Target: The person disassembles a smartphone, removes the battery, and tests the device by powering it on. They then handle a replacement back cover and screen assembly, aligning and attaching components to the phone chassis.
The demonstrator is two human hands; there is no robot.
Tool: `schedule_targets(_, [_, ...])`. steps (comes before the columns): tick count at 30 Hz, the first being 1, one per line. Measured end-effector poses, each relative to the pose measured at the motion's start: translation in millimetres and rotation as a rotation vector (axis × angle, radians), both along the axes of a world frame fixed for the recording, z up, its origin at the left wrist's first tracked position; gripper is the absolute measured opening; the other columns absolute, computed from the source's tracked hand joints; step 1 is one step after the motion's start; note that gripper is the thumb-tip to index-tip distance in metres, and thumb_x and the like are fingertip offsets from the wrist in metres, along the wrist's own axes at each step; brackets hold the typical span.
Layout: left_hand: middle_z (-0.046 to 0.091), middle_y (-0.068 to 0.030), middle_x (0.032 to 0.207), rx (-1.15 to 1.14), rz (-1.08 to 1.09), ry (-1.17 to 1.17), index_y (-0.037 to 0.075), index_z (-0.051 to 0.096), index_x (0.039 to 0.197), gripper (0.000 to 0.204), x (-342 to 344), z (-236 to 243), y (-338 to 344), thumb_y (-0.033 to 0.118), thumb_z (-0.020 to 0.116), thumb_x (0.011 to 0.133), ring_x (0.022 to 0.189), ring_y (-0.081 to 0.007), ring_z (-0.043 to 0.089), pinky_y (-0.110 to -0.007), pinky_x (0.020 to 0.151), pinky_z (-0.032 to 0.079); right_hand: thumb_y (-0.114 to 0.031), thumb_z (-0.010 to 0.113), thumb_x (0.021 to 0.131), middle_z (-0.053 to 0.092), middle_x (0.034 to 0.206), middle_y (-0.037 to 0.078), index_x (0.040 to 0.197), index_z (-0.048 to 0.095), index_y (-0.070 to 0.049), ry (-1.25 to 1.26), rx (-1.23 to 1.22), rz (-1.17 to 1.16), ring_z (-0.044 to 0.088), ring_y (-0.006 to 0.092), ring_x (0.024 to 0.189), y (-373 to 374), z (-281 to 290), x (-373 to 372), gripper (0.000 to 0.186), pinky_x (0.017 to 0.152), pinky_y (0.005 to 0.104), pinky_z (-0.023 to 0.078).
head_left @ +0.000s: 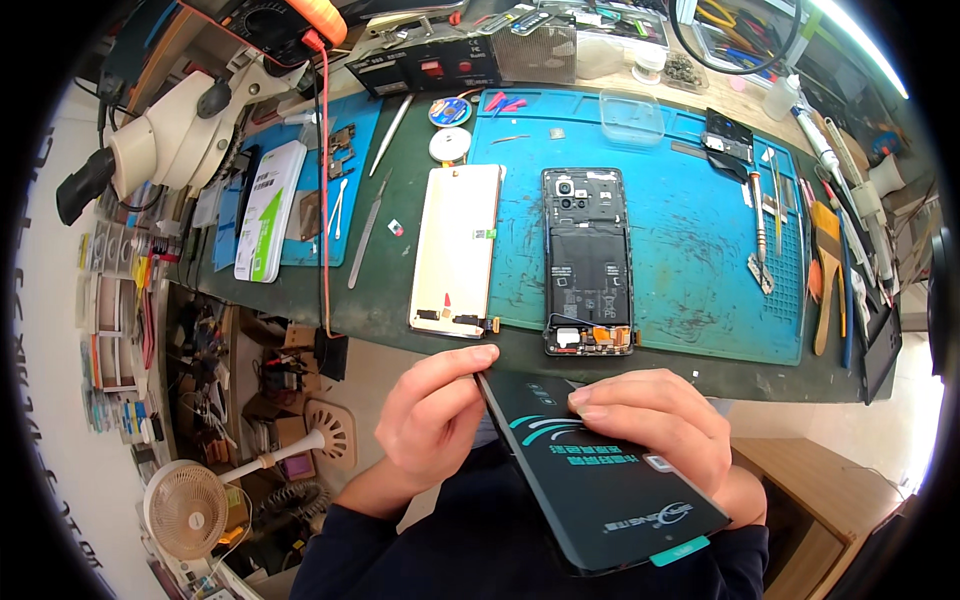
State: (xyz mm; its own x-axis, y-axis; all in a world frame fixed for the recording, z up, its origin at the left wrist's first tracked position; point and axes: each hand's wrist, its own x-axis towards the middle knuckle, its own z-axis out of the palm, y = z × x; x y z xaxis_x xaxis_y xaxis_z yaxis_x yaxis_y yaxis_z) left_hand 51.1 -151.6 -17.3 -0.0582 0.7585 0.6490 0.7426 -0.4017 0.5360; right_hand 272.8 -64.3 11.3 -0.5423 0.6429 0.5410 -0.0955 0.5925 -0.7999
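Observation:
A black phone screen panel (600,470), its film printed in teal and white with a teal tab at the lower end, is tilted in front of my body. At its upper left corner, my left hand (435,410) is closed, thumb and fingers pinching the edge. My right hand (665,425) grips the right edge, fingers lying over the printed face. Just beyond them on the bench lies an opened phone (590,255), its black battery and lower circuitry exposed. To its left rests a pale, flat screen panel (455,250) with a flex connector at its lower end.
A blue work mat (690,290) covers much of the bench. On the right lie a brush (826,270) and a thin-handled tool (758,225). Tweezers (368,235) and a white-green box (272,215) are on the left, near a microscope (165,140). A red cable (324,200) hangs over the edge.

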Motion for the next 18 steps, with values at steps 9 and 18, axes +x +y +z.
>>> schedule_targets(9, [0.072, -0.0193, 0.113, 0.130, 0.001, 0.131, -0.003, 0.063, 0.102, 0.028, -5.9, -7.4, -1.4, -0.013, 0.075, 0.079, 0.094, -0.0304, 0.075, -0.035, 0.079, 0.065, -0.009, 0.078, 0.083, 0.075, 0.111, 0.022, 0.110, 0.072, 0.005, -0.004, -0.082, 0.036, 0.075, 0.0343, 0.096, 2.0, 2.1, 1.7, 0.031, 0.084, 0.0402, 0.060])
schedule_targets(18, [0.071, -0.0181, 0.112, 0.204, -0.011, 0.177, -0.003, 0.066, 0.103, 0.028, -9.5, -6.2, -1.7, -0.009, 0.078, 0.078, 0.097, -0.0303, 0.075, -0.036, 0.082, 0.067, -0.009, 0.077, 0.087, 0.073, 0.117, 0.024, 0.113, 0.069, 0.004, 0.000, -0.242, 0.028, 0.074, 0.0334, 0.104, -4.0, 5.2, 2.5, 0.030, 0.090, 0.0407, 0.060])
